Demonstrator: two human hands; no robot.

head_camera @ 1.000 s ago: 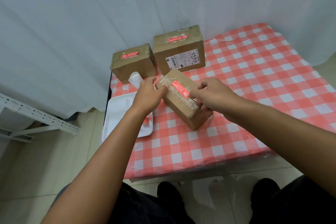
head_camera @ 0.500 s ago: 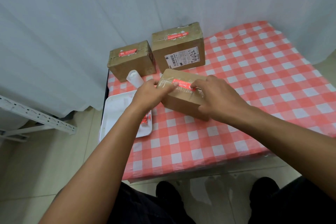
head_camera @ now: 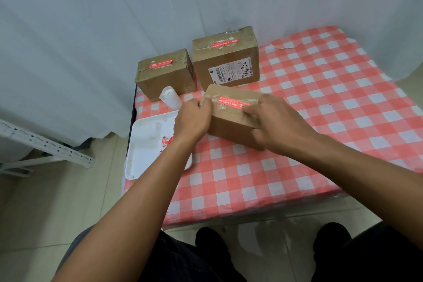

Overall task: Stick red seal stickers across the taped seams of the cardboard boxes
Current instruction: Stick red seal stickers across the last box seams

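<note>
1. While I watch through the head camera, the near box (head_camera: 231,126) sits on the surface (head_camera: 320,121) toward its left edge, held between both hands.
2. My left hand (head_camera: 193,119) has its grip curled around the box's left end, with the fingers pinching at the clear tape on the top face.
3. My right hand (head_camera: 278,121) closes its grip on the box's right end, fingers bent over the top edge and thumb down against the front face.
4. A red sticker (head_camera: 233,102) lies flat along the taped seam on top of this box, between the two hands.
5. Two more boxes stand at the far left corner of the surface: a small box (head_camera: 166,78) and, just beside it on the right, a tall box (head_camera: 226,62) with a printed label on its front.
6. Each of those boxes carries its own red strip across the top seam.
7. A white tray (head_camera: 146,144) overhangs the left edge of the surface, with red scraps (head_camera: 166,142) lying in it.
8. A white bottle (head_camera: 170,97) stands between the tray and the small box.
</note>
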